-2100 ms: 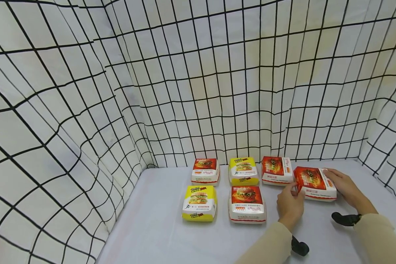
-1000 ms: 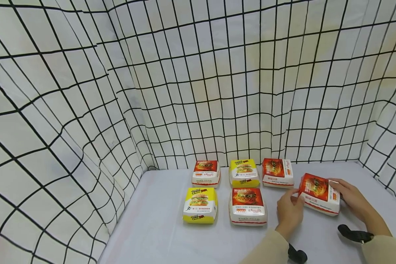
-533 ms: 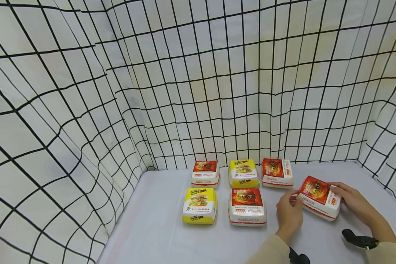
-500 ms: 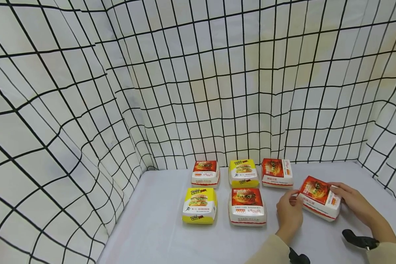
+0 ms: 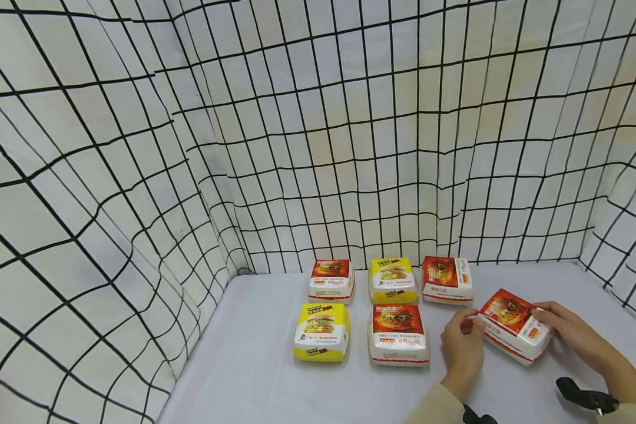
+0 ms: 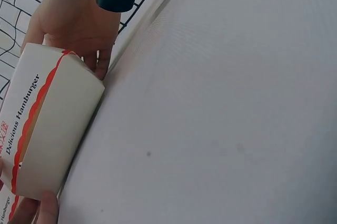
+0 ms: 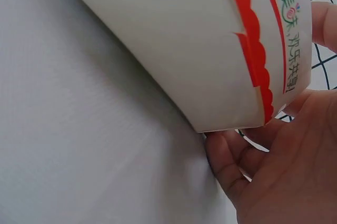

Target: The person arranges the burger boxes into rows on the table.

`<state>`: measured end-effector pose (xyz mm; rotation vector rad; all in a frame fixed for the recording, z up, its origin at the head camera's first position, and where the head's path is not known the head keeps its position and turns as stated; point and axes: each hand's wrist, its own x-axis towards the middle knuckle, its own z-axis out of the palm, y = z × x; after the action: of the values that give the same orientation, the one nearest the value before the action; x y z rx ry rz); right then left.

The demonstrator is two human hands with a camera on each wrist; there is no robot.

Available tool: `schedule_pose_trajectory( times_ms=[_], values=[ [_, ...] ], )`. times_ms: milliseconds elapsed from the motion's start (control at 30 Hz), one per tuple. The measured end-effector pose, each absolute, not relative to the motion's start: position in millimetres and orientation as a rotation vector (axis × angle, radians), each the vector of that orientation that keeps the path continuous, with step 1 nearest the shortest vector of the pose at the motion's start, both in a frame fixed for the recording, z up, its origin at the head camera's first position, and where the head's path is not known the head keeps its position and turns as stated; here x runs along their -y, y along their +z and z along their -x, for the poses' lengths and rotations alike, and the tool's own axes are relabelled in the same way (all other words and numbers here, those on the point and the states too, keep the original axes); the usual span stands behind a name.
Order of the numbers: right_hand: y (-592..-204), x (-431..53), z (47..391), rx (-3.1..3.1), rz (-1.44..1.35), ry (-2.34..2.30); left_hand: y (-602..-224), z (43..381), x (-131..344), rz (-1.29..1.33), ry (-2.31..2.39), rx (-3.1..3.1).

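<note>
A red-and-white hamburger box (image 5: 515, 325) lies at an angle between my hands on the right of the table. My left hand (image 5: 463, 346) grips its left corner with bent fingers. On the opposite side, my right hand (image 5: 575, 327) holds it with the thumb over the top edge. In the right wrist view, fingers (image 7: 226, 161) of the right hand curl beneath the carton's lower corner. The left wrist view shows "Delicious Hamburger" printed along the side, with the left hand's fingertips (image 6: 47, 208) at the near end. The box's bottom sits close over the white cloth.
A red box (image 5: 398, 334) and a yellow box (image 5: 321, 333) form the front row. Behind them stand a red box (image 5: 331, 281), a yellow box (image 5: 393, 281) and another red box (image 5: 447, 280). White cloth walls with black grid lines enclose the table (image 5: 254, 365).
Both hands have drawn the held box toward the front and slightly right, away from the back-row red box beside it. It has also turned clockwise. The other boxes keep their places.
</note>
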<state>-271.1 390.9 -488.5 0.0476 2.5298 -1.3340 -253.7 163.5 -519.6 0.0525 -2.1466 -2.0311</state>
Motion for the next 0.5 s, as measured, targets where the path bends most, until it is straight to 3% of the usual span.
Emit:
schedule_pose_trajectory(
  times_ms=[500],
  values=[
    [-477.4,-381.3,269.5,-2.541,0.021,-1.2,-517.7,249.4,-156.0,-0.14,-2.097,2.153]
  ],
)
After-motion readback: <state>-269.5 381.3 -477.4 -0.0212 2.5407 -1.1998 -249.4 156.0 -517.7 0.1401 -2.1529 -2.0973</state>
